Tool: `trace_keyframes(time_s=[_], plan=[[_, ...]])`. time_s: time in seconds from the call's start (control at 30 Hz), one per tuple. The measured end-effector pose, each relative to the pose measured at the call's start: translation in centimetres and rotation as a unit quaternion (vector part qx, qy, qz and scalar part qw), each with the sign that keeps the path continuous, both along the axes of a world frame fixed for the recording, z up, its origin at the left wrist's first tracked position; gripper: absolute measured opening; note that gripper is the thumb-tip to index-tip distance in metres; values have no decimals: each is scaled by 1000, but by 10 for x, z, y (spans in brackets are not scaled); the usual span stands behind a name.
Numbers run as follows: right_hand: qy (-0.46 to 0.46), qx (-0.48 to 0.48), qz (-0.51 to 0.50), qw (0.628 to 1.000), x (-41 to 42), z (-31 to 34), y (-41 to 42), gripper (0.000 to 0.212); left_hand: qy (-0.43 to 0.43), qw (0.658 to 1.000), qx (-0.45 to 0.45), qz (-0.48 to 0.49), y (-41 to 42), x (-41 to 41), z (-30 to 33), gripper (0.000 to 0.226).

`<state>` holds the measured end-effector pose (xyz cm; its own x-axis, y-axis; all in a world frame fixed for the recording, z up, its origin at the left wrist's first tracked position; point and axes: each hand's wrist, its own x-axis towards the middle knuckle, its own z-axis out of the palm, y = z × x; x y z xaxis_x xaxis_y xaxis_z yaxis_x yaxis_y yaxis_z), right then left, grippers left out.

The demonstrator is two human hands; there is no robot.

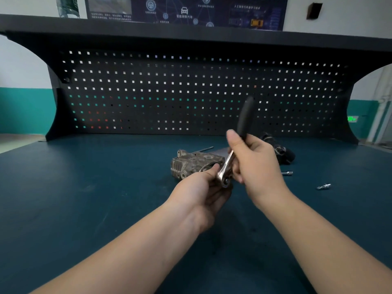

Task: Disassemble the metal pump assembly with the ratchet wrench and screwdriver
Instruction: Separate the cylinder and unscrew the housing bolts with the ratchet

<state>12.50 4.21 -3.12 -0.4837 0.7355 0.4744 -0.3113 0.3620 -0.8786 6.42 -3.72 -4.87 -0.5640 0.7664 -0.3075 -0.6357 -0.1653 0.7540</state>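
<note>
Centre of frame: right hand (pixel 257 164) curled round the ratchet wrench (pixel 235 149), gripping where the black, matte, rounded handle meets the shiny metal shank; thumb up along the handle. Handle tilts up and right toward the pegboard, slightly blurred; metal head w/ round drive points down-left.

Left hand (pixel 201 187), just below and left of the wrench head, palm partly up, fingers curled in under the head; thumb and fingertips pinch at the head or sth small fitted on it. Can't tell exactly what sits between the fingers, it's hidden.

Pump (pixel 196 164) lies on the table (pixel 84 198) just behind the left hand, centre of frame: dull grey-brown cast metal, blocky, ribbed fins on its left end, a lug sticking up at upper left, rough stained surface. Neither hand touches it as far as visible.

Thin dark rod (pixel 206 148) lies behind the pump, prob. a screwdriver shaft, unsure. Right of centre: black lumpy part (pixel 280 151) behind the right hand, shape unclear. Two small shiny metal bits on the table at right: one (pixel 287 172) near the right wrist, another (pixel 323 186) further right, well apart.

Table top: dark teal, smooth mat, faint scuffs. Back: black metal pegboard (pixel 191 92) w/ rows of small square holes, dark shelf above.
</note>
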Motion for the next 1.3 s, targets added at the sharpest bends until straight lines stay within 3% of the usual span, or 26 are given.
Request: trace_keyframes(time_s=[0.1, 0.17, 0.23, 0.3, 0.37, 0.4, 0.57, 0.63, 0.7, 0.73, 0.8, 0.83, 0.87, 0.97, 1.03, 1.07, 1.13, 1.17, 1.23, 1.3], plan=[[18, -321, 69, 944, 1, 2, 9, 35, -11, 1000, 10, 3, 2, 3, 3, 18], [7, -391, 78, 917, 2, 1, 13, 32, -10, 1000, 2, -1, 2, 5, 3, 17], [9, -326, 73, 943, 1, 1, 11, 33, -12, 1000, -19, -10, 0, 4, 4, 19], [-11, -125, 22, 992, 0, -1, 8, 36, -18, 999, -42, -22, -2, 3, 4, 22], [-48, 81, -44, 995, 1, -2, 4, 36, -28, 998, -56, -33, -3, 2, 5, 24], [-53, 137, -62, 987, 1, -2, 4, 35, -34, 997, -57, -36, -3, 1, 5, 24], [-88, 195, -62, 975, 4, 1, 6, 32, -50, 998, -34, -29, -2, 0, 4, 18], [-86, 108, -44, 990, 2, 1, 4, 35, -48, 999, -18, -15, 0, 0, 3, 16], [-48, -99, -12, 994, -2, 0, 5, 37, -54, 999, 0, -3, 2, 0, 3, 16], [-20, -235, 15, 972, -2, -1, 5, 38, -58, 998, 5, 0, 2, 1, 3, 17], [23, -467, 64, 881, 0, -7, 2, 38, -51, 999, 5, 3, 3, 2, 2, 18], [38, -518, 81, 851, 2, -10, 0, 37, -42, 999, 1, 3, 3, 3, 1, 18], [43, -526, 84, 845, 1, -12, -1, 36, -34, 999, -3, 4, 3, 3, 0, 19], [15, -392, 21, 919, -8, -13, -1, 36, -33, 999, -6, 5, 1, 1, 0, 20], [-22, -158, -38, 986, -8, -8, 4, 35, -43, 999, -3, 3, 1, 1, 1, 19], [-53, -9, -59, 997, -4, -4, 4, 33, -44, 999, -4, 0, 1, 2, 1, 19], [-99, 224, -60, 968, 2, 1, 4, 27, -40, 999, -12, 0, 1, 4, 2, 22], [-112, 282, -47, 952, 4, 2, 3, 23, -38, 999, -15, 2, 1, 4, 2, 23], [-125, 318, -33, 939, 7, 2, 1, 18, -36, 999, -17, 3, 1, 3, 2, 24], [-119, 286, -46, 950, 6, 3, -1, 22, -31, 999, -17, 1, 0, 2, 1, 21]])
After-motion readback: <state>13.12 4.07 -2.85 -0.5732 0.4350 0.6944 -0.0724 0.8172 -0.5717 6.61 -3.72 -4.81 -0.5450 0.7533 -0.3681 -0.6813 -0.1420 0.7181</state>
